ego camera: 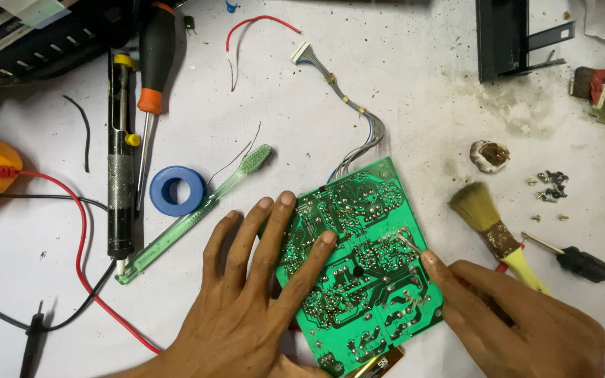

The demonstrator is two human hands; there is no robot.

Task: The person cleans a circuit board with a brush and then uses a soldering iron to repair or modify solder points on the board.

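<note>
From my seat I find few labels and no packages, signs or screens on the table. At the near edge, just under the green circuit board (358, 259), a component's gold-and-black label (379, 364) peeks out, a slanted strip with pale markings on dark ground, partly cut off by the frame. On the left, along the clear green toothbrush handle (176, 234), I see a faint line of white print, too small to make out. I can spot nothing else of that kind.
</note>
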